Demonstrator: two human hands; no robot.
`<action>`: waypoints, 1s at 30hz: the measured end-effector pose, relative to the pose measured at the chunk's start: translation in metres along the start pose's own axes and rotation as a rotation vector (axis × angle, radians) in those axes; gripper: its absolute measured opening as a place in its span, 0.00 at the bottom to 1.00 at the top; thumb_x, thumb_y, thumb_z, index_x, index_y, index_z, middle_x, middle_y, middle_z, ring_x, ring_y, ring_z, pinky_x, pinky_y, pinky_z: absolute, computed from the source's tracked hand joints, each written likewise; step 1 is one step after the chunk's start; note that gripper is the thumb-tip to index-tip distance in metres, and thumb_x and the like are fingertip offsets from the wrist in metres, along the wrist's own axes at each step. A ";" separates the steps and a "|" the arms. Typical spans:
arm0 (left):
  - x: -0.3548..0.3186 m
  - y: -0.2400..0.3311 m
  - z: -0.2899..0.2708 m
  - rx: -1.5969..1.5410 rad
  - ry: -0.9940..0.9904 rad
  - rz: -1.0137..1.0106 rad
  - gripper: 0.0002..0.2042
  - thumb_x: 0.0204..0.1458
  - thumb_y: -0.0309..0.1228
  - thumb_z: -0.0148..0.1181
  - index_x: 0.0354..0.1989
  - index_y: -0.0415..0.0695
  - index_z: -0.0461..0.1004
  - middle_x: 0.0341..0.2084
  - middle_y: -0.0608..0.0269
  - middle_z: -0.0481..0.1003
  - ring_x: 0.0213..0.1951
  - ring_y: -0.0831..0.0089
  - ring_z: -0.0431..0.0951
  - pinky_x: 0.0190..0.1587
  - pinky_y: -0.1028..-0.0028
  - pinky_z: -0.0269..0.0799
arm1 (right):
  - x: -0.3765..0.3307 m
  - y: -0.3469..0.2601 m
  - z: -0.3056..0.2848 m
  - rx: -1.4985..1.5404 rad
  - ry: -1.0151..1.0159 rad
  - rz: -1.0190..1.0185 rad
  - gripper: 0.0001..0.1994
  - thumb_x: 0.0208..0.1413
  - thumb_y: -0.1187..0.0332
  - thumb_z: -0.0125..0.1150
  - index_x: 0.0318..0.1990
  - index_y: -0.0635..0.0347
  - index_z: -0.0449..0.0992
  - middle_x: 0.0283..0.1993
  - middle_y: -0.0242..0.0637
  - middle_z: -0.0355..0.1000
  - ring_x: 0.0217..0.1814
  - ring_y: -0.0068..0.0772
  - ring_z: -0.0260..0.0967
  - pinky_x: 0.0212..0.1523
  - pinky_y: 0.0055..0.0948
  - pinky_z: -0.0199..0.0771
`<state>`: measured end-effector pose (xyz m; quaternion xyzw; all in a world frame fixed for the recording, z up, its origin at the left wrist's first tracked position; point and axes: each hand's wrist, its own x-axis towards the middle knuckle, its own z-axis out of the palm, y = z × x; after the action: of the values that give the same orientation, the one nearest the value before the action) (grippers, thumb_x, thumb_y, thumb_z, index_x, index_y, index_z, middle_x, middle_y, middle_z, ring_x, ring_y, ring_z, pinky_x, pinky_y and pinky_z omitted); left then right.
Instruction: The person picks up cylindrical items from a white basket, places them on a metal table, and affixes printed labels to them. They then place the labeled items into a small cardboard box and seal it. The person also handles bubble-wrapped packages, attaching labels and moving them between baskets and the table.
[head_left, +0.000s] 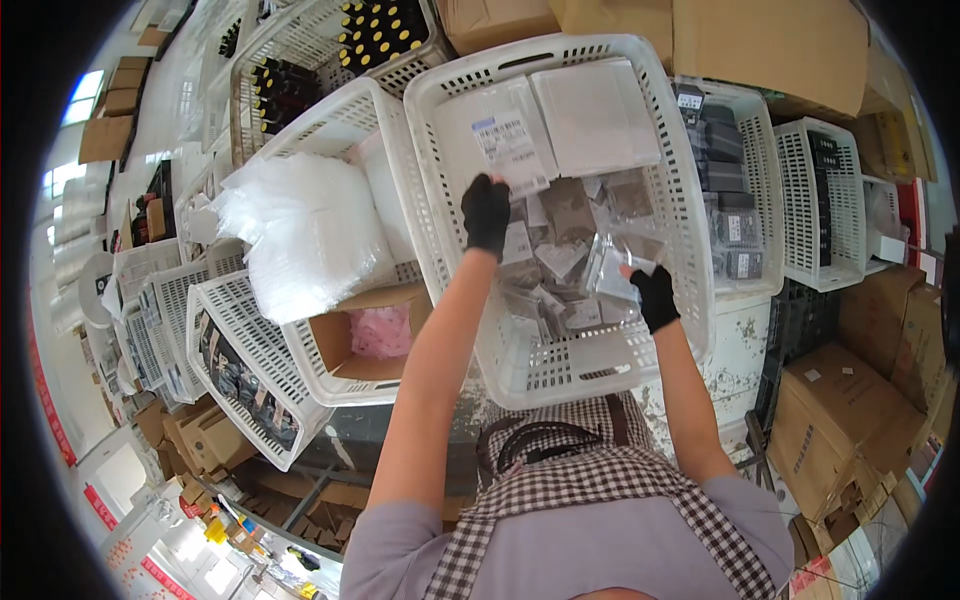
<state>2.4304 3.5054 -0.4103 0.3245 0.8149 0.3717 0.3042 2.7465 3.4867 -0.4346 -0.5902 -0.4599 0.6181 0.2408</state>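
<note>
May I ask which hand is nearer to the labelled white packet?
Left: the left hand is at the white packet's lower edge; the right hand is lower, farther right.

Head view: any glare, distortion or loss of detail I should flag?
Head view: fisheye bowing in the sides of the middle crate, black filling the corners; head view: near-white brightness on the white wrap, glints on the small clear bags; head view: little finger detail in the black-gloved left hand and right hand.
</note>
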 end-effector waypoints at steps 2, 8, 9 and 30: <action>0.037 0.008 0.007 0.104 0.100 0.011 0.11 0.49 0.34 0.55 0.30 0.37 0.71 0.20 0.59 0.69 0.27 0.68 0.71 0.34 0.69 0.68 | -0.011 -0.010 0.000 0.139 -0.039 0.062 0.17 0.42 0.66 0.67 0.40 0.65 0.75 0.35 0.35 0.75 0.36 0.25 0.71 0.39 0.25 0.69; 0.015 0.024 0.008 0.134 0.386 0.169 0.19 0.45 0.31 0.60 0.45 0.40 0.65 0.34 0.52 0.68 0.32 0.58 0.71 0.36 0.64 0.67 | -0.040 -0.025 -0.014 0.185 -0.006 0.142 0.18 0.41 0.68 0.67 0.40 0.66 0.74 0.33 0.34 0.74 0.32 0.24 0.71 0.34 0.23 0.69; -0.005 0.021 0.000 0.125 0.371 0.294 0.13 0.47 0.30 0.58 0.40 0.40 0.67 0.29 0.53 0.68 0.30 0.58 0.71 0.35 0.64 0.67 | -0.039 -0.024 -0.020 0.136 -0.022 0.189 0.18 0.41 0.68 0.67 0.40 0.67 0.74 0.32 0.33 0.74 0.30 0.24 0.71 0.32 0.23 0.69; -0.109 -0.091 0.013 0.936 -0.632 0.398 0.10 0.50 0.30 0.46 0.34 0.50 0.76 0.31 0.61 0.76 0.38 0.62 0.74 0.39 0.62 0.66 | -0.058 -0.045 -0.008 0.067 -0.308 0.166 0.21 0.39 0.68 0.70 0.41 0.67 0.74 0.37 0.38 0.75 0.36 0.26 0.71 0.40 0.25 0.70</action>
<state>2.4782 3.3818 -0.4631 0.6652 0.6855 -0.0916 0.2814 2.7542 3.4607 -0.3660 -0.5162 -0.4202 0.7340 0.1349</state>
